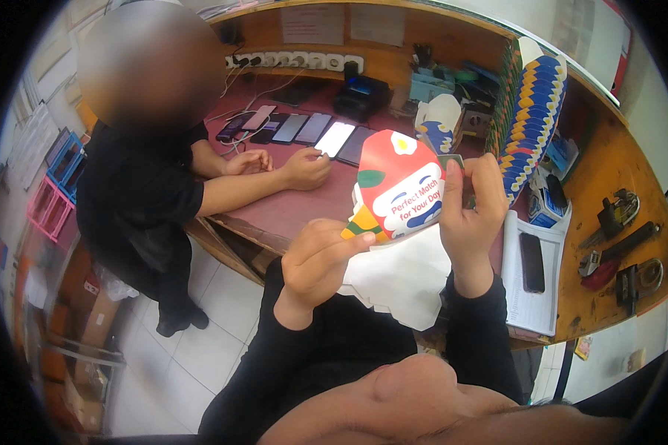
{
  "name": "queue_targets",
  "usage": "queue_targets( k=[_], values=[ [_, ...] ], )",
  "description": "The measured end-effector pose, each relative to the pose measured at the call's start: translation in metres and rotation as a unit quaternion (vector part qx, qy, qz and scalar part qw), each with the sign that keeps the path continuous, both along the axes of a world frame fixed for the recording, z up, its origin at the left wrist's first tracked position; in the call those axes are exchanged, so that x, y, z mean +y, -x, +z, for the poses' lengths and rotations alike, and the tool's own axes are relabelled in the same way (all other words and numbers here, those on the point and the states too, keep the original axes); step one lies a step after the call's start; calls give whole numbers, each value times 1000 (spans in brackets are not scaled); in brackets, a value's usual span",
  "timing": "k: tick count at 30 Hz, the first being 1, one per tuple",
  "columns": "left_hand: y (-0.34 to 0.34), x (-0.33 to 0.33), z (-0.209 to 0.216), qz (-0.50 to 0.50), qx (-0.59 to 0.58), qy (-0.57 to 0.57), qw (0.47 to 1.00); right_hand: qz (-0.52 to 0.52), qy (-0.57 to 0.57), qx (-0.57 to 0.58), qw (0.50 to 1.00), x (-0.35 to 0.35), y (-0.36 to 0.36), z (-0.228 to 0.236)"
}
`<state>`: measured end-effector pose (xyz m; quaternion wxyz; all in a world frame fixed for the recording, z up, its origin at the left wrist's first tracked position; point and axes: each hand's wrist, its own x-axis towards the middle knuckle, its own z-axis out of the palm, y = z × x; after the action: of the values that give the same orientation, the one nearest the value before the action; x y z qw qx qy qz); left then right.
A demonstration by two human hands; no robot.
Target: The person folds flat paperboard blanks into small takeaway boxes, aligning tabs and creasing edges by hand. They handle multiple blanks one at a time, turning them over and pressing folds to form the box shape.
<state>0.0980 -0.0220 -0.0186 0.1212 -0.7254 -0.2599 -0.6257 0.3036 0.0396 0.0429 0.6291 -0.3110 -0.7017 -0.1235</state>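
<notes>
A printed paper food box (397, 178), mostly red with white, green and yellow shapes, is held up between my hands above the front of the desk. The fingers and thumb of my left hand (315, 263) pinch its lower left corner. My right hand (473, 219) grips the right edge, thumb in front, by a small dark green flap. Whether the box is fully folded I cannot tell. Below it, white card sheets (401, 278) lie in an overlapping pile over my lap, partly hidden by the box and my hands.
Tall nested stacks of blue and yellow paper boxes (534, 111) stand at the right. Several phones (286, 127) lie across the red desk (274, 204), by a co-worker's hand (308, 169). A black phone (531, 263) rests on papers near padlocks (638, 282).
</notes>
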Motion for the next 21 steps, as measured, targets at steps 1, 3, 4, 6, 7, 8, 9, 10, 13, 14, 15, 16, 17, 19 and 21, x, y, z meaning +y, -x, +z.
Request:
queue_targets(
  k=[1, 3, 4, 6, 7, 8, 9, 10, 13, 14, 15, 16, 17, 19, 21],
  values=[
    [-1, -1, 1, -11, -14, 5, 1000, -4, -6, -14, 1000, -3, 0, 2],
    [0, -4, 5, -17, -25, 21, 999, -11, -5, -37, 999, -9, -2, 6],
    [2, -6, 6, -12, -23, 32, 999, -9, -4, -43, 999, -13, -2, 7],
    [6, -9, 10, 0, -12, 42, 999, -19, -9, -70, 997, -21, -3, 8],
    [8, -11, 12, 6, -2, 41, 999, -22, -11, -80, 997, -26, -3, 9],
    [10, -12, 14, 20, 9, 44, 999, -15, -7, -82, 996, -30, -3, 9],
    [12, -14, 16, 1, -4, 39, 999, -8, -2, -84, 996, -34, -4, 9],
    [13, -16, 18, -11, -16, 36, 999, 6, 0, -86, 996, -37, -4, 9],
    [16, -17, 24, 19, -17, -37, 999, 29, 3, -69, 997, -40, -3, 9],
    [18, -17, 27, 50, -8, -82, 995, 48, 18, -62, 997, -39, -2, 8],
    [20, -16, 30, 21, 23, -88, 996, 66, 34, -55, 996, -37, -1, 8],
    [22, -16, 33, 1, 57, -103, 993, 89, 50, -46, 994, -36, 0, 6],
    [23, -16, 36, -21, 91, -117, 989, 94, 66, -41, 993, -34, 1, 6],
    [25, -27, 39, -12, 181, -89, 979, 110, 96, -23, 989, -30, 2, 4],
    [18, -30, 38, -19, 208, -110, 972, 127, 102, -10, 987, -27, 3, 3]
  ],
)
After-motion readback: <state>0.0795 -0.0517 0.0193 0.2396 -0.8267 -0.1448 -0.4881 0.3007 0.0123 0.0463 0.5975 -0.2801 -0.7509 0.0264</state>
